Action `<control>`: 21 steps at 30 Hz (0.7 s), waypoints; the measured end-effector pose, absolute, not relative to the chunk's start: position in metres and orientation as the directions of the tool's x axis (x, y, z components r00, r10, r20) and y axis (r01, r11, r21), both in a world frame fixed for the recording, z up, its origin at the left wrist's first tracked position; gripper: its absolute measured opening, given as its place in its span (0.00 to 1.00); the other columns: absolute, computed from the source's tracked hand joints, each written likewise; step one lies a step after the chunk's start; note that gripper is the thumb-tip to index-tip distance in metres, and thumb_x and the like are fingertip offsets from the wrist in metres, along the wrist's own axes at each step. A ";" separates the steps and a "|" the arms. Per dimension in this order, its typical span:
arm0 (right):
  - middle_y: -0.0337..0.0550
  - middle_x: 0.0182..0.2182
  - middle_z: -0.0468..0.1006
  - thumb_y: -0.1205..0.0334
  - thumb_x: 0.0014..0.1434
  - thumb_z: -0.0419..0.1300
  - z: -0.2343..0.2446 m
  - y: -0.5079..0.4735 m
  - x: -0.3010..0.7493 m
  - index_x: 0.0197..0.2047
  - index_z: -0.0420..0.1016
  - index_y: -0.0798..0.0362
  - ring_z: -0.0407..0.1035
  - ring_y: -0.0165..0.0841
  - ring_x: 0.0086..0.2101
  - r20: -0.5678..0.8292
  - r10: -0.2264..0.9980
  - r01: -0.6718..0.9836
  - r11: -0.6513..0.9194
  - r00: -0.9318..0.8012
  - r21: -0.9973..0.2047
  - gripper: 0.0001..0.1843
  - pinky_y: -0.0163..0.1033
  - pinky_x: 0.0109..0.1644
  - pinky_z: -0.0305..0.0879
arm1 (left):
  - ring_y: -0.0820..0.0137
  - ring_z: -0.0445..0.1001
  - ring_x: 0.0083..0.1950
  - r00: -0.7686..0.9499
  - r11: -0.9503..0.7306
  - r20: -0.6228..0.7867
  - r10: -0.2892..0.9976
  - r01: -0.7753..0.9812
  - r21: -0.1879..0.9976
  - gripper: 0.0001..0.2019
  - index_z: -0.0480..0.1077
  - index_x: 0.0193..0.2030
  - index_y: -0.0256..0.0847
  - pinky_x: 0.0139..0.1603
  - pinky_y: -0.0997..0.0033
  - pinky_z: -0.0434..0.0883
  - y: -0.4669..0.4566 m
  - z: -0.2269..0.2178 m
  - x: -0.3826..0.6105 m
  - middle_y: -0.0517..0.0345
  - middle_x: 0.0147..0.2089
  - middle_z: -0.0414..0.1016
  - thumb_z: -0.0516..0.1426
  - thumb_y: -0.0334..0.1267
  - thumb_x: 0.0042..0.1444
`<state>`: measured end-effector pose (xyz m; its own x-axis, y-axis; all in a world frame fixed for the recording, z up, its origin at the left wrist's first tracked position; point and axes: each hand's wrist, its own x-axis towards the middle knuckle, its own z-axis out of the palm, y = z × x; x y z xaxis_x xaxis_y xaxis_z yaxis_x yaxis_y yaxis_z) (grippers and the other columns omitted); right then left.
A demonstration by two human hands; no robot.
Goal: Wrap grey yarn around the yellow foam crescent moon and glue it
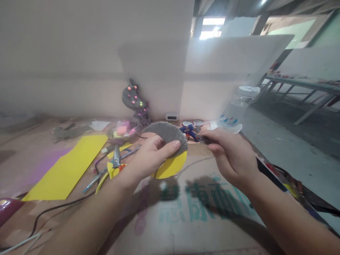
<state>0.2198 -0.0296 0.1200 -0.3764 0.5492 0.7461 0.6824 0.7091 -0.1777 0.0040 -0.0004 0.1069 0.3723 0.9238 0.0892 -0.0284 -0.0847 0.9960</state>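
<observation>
My left hand pinches a round craft piece, grey and ribbed on its upper half and yellow below, held up over the cardboard-covered table. The thumb lies across the grey part. My right hand is closed in a fist just right of the disc. It grips a thin dark tool whose tip points left toward the disc's edge. What the tool is stays unclear.
A yellow paper sheet lies at the left with scissors and pens beside it. At the back stand a bowl of coloured bits, a grey beaded ornament and a plastic jar. A black cable crosses the front left.
</observation>
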 end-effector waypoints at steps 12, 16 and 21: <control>0.39 0.29 0.71 0.41 0.59 0.57 0.121 -0.034 0.206 0.40 0.72 0.49 0.64 0.31 0.28 0.466 0.862 0.382 0.506 -0.199 -0.773 0.20 0.36 0.30 0.61 | 0.75 0.64 0.27 0.187 -0.117 0.099 0.977 0.088 0.989 0.21 0.65 0.22 0.39 0.26 0.76 0.62 -0.010 0.109 0.007 0.63 0.23 0.65 0.61 0.55 0.50; 0.40 0.31 0.73 0.42 0.53 0.64 0.117 -0.031 0.194 0.34 0.72 0.50 0.67 0.32 0.32 0.262 0.933 0.166 0.307 -0.247 -0.937 0.19 0.37 0.35 0.66 | 0.72 0.68 0.31 0.272 -0.166 0.128 0.954 0.123 0.978 0.18 0.70 0.25 0.39 0.29 0.75 0.65 -0.016 0.116 0.011 0.60 0.27 0.71 0.58 0.54 0.54; 0.40 0.30 0.74 0.50 0.52 0.65 0.117 -0.030 0.190 0.33 0.74 0.51 0.67 0.32 0.31 0.218 0.941 0.070 0.243 -0.259 -0.967 0.13 0.38 0.36 0.66 | 0.69 0.71 0.34 0.261 -0.159 0.136 0.956 0.071 0.985 0.18 0.73 0.30 0.40 0.32 0.74 0.68 -0.017 0.116 0.012 0.58 0.30 0.75 0.58 0.55 0.54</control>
